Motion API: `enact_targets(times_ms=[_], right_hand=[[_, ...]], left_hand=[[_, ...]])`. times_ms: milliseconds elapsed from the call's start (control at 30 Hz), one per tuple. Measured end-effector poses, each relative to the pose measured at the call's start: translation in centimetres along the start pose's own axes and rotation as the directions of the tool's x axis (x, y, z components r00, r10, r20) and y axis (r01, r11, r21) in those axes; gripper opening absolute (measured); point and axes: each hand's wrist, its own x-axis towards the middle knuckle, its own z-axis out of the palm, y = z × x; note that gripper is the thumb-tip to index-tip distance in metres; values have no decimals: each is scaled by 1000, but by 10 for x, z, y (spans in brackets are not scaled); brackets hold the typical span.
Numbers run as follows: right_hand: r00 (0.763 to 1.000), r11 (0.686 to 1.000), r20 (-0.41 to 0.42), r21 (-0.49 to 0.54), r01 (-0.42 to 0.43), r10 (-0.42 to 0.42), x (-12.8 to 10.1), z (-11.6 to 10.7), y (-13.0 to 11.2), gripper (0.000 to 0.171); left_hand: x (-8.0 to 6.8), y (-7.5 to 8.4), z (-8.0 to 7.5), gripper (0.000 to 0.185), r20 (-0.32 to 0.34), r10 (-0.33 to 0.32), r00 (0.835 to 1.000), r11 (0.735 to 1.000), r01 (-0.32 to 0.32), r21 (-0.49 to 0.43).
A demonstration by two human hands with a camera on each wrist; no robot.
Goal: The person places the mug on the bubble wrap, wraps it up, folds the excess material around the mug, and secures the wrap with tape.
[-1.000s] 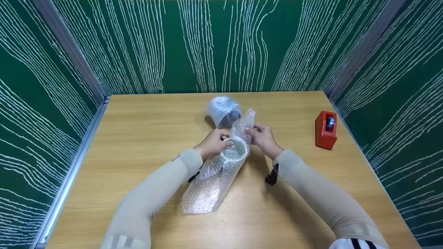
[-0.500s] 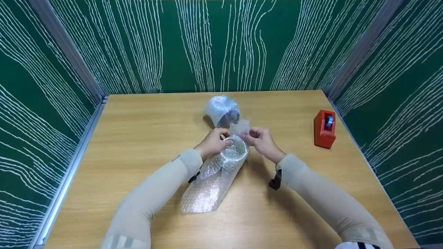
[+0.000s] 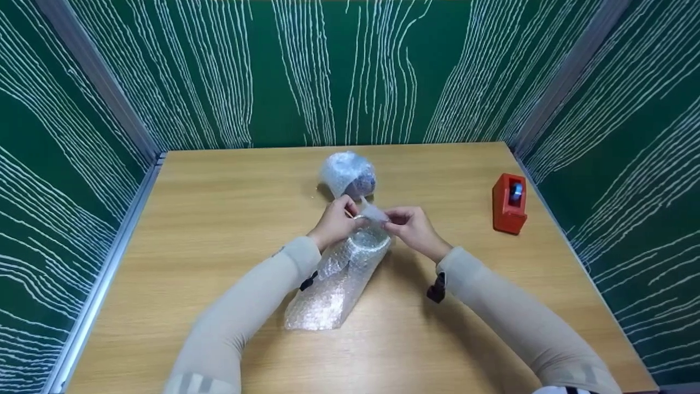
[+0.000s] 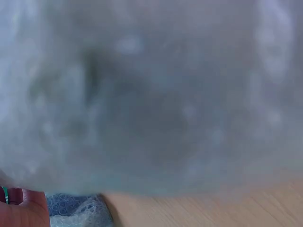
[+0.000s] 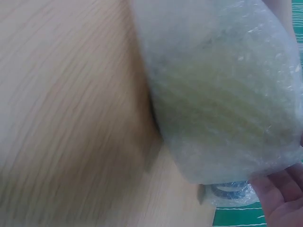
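A cup-like thing with a round open rim (image 3: 371,241) stands inside bubble wrap (image 3: 320,306), whose long tail lies toward me on the table. At the far left of the rim my left hand (image 3: 331,225) pinches the wrap. My right hand (image 3: 416,232) pinches a wrap flap (image 3: 374,212) between thumb and fingers, bent over the rim. Bubble wrap (image 4: 151,109) fills most of the left wrist view, blurred. Through the wrap (image 5: 227,151), the right wrist view shows a yellow-green tint; fingers (image 5: 279,189) touch its lower edge.
Just behind the hands sits another bubble-wrapped bundle (image 3: 345,172), with something dark blue inside. A red tape dispenser (image 3: 508,205) stands at the right of the wooden table (image 3: 229,186). Green walls (image 3: 383,71) with white lines enclose the back and sides.
The wrap flap, upright behind the rim earlier, has been folded down and inward over it. My right hand moved slightly toward the rim with it; the left stayed near the rim.
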Motion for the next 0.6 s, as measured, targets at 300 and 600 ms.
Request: enact_targets(times_ms=[300,600], right_hand=[[997,994,42,-87,68,-65,-4,3,-4,27],[991,991,124,-115,70,-55,-5,-5,-5,29]], left_hand=[[2,-2,-9,14,103,-48,994,983,65,-171],[1,2,-28,24,235,-72,969,986,105,-129]])
